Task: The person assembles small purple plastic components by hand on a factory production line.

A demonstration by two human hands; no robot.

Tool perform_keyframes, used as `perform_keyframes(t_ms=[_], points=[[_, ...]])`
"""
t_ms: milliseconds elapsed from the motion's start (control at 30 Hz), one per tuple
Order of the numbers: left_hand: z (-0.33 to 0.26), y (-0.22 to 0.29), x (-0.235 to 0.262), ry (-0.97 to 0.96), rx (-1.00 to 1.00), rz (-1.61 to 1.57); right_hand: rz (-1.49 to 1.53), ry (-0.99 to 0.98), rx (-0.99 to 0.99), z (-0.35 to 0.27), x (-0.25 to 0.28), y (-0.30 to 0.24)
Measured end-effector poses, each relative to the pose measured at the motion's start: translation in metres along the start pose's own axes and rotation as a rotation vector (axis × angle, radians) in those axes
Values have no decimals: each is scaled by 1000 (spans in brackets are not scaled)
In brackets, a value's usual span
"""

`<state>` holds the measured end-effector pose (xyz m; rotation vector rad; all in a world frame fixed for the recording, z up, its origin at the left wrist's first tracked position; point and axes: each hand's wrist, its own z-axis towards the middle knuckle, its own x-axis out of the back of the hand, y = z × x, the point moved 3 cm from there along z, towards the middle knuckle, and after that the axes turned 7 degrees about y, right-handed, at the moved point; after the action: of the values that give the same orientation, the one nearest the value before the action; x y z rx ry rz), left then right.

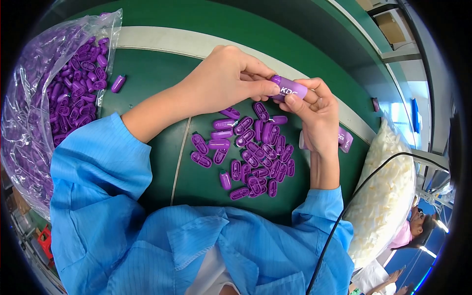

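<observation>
Above the far edge of the pile, both hands meet on one small purple cylinder with a lighter lavender body, white print and a darker purple end. My left hand pinches its darker left end between thumb and fingers. Around its right end curl the thumb and fingers of my right hand. Below them a loose pile of purple oval plastic caps lies on the green work surface; some show their hollow side, others their rounded back. Partly hidden by my right wrist, another lavender cylinder lies to the right.
A clear plastic bag full of similar purple caps stands at the left, with a single cap beside it. On the right leans a large bag of whitish pieces. A black cable runs past my right arm. Another person is at far right.
</observation>
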<state>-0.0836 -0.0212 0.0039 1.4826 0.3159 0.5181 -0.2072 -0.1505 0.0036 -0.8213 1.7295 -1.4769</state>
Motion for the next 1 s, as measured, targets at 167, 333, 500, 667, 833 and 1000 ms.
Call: perform_keyframes(t_ms=[167,333,500,667,833,1000], points=[[-4,-1,-3,62,26,2,-50,26,33,-5,-4,-3],[-11,1,-7,166,-52,52,-131,93,174,-14,-15,-5],[-1,7,-4,109,-67,109,-8,58,45,-4,-8,-2],[11,-7,-3,27,-19,-19,-71,103,63,-1,-2,0],[51,-16,37,274,-41,447,-616,303,339,11,44,-12],[72,-28,89,457,-173,818,-1004,427,131,-30,86,-12]])
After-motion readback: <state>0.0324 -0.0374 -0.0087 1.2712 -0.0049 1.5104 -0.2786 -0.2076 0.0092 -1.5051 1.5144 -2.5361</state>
